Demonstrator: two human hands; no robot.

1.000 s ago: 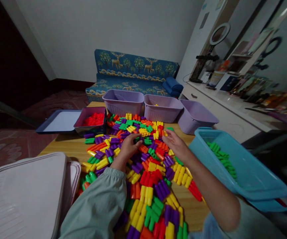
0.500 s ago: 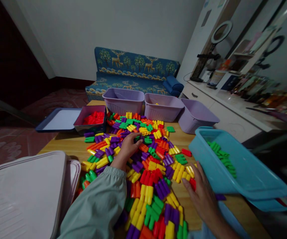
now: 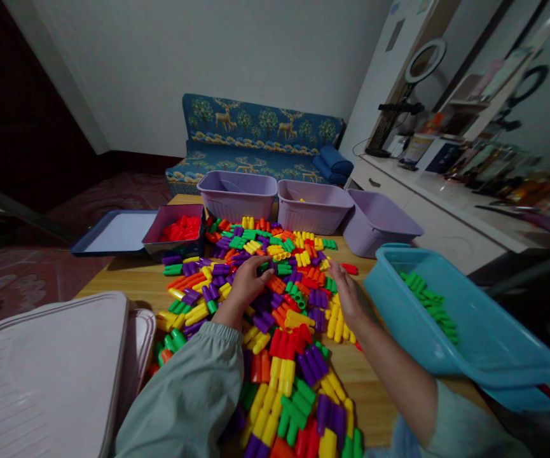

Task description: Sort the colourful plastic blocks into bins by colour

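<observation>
Plastic finger-shaped building blocks (image 3: 298, 318) in yellow, purple, green, orange and red lie in a wide heap across the wooden table. My left hand (image 3: 246, 283) is over the middle of the heap, thumb and fingers curled around a green block (image 3: 264, 267) that shows partly between them. Stretched out at the heap's right edge, my right hand (image 3: 351, 296) has its fingers lying against the blocks and holds nothing visible. Yellow blocks (image 3: 336, 321) lie right beside its palm.
Three purple bins (image 3: 315, 213) line the table's back. A blue bin (image 3: 489, 337) with green blocks stands at right. At left are a dark box (image 3: 149, 238) of red blocks, its lid (image 3: 112, 232) and pale lids (image 3: 50, 375). A patterned sofa (image 3: 260, 130) stands behind.
My right hand has moved forward and left from beside the blue bin, pushing blocks at the heap's right edge inward. My left hand has stayed nearly in place.
</observation>
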